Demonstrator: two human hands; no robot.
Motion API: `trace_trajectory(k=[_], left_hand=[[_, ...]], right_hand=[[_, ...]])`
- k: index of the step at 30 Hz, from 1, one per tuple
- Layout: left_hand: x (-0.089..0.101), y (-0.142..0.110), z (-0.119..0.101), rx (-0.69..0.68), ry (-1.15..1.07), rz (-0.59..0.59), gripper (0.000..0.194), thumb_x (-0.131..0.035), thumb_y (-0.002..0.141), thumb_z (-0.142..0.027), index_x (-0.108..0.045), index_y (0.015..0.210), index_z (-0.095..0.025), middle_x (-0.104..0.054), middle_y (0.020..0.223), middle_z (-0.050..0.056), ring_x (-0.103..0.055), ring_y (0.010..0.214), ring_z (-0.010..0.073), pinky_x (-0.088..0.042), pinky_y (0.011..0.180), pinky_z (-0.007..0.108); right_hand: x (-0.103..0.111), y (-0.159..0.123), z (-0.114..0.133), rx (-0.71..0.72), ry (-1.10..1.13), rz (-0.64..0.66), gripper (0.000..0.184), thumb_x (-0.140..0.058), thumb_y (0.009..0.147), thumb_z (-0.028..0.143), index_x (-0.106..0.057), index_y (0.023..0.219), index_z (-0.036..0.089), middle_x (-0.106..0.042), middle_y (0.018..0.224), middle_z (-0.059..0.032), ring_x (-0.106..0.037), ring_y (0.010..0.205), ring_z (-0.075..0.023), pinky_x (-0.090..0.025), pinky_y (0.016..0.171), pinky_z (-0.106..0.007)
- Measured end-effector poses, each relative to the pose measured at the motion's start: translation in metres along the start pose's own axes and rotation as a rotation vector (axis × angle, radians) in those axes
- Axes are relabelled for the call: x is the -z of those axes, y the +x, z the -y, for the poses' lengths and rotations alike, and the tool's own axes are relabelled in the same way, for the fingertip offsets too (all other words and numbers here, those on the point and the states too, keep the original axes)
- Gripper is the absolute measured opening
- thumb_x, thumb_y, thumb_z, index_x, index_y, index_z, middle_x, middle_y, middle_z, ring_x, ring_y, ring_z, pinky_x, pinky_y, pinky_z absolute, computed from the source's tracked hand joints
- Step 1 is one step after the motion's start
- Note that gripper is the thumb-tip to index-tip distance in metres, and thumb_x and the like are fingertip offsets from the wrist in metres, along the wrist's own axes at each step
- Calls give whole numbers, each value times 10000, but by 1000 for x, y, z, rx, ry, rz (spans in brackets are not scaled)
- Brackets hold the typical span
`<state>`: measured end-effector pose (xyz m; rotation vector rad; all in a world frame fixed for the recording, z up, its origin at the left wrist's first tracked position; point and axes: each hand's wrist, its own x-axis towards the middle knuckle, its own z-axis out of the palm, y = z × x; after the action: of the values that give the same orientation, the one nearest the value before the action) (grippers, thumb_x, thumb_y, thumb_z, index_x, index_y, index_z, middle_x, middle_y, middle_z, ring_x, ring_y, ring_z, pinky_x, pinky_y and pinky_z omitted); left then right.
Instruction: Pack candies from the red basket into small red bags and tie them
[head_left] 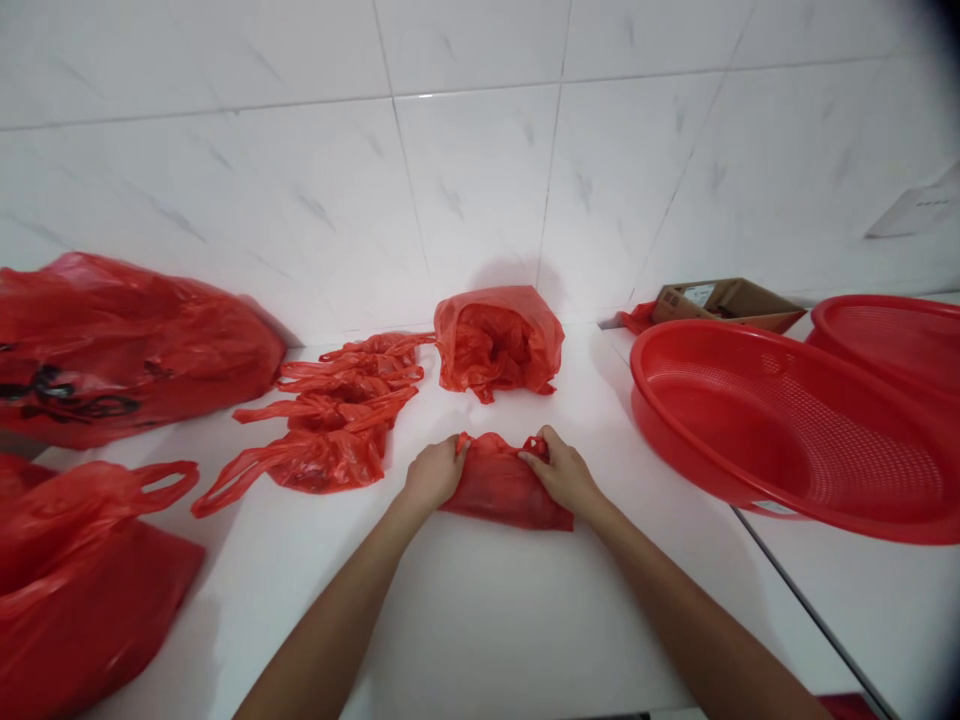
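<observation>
A small red plastic bag [504, 490] lies on the white table in front of me, with something darker showing faintly through it. My left hand [436, 472] is closed on its upper left corner. At the upper right corner my right hand [561, 474] pinches the bag near a handle loop. Just behind stands an open red bag [499, 345] stuffed with crumpled red plastic. To the left of my hands lies a row of several filled red bags [337, 460], their handles pointing left.
Large red bags [135, 350] stand at the far left, another [97, 590] nearer me. On the right are a red perforated basket [787, 430], a second basket [900, 335] and a cardboard box [727, 302]. A tiled wall [480, 180] closes off the back.
</observation>
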<state>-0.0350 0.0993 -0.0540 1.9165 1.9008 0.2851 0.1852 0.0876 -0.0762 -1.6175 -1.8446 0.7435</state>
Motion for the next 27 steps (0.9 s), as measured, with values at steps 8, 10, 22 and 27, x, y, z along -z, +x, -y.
trace_trajectory(k=[8, 10, 22, 27], left_hand=[[-2, 15, -6, 61, 143, 76, 398, -446, 947, -482, -617, 1078, -148, -664, 961, 69, -641, 872, 191, -513, 821, 418], [-4, 15, -8, 75, 166, 61, 398, -445, 950, -475, -609, 1108, -149, -664, 976, 72, -644, 882, 195, -515, 828, 425], [5, 19, 4, 245, 96, -65, 352, -505, 934, -426, -610, 1111, -141, -644, 1089, 92, -615, 1017, 231, -473, 918, 485], [16, 24, 24, 281, -162, -61, 313, -544, 921, -383, -605, 1125, -154, -615, 1165, 95, -594, 1055, 231, -480, 917, 464]], right_hand=[[-2, 5, -3, -68, -154, -14, 168, -483, 894, 383, -405, 897, 234, -617, 761, 4, -561, 687, -177, -307, 588, -237], [-3, 6, -4, -74, -189, -17, 160, -480, 902, 379, -416, 910, 232, -621, 757, -4, -561, 684, -180, -292, 583, -237], [7, -7, -1, -47, -255, 78, 498, -403, 906, 597, -401, 616, 193, -534, 581, 4, -444, 538, -128, -227, 529, -241], [25, -39, -8, -17, -210, 185, 548, -271, 959, 551, -363, 566, 181, -480, 538, 7, -413, 528, -125, -249, 535, -244]])
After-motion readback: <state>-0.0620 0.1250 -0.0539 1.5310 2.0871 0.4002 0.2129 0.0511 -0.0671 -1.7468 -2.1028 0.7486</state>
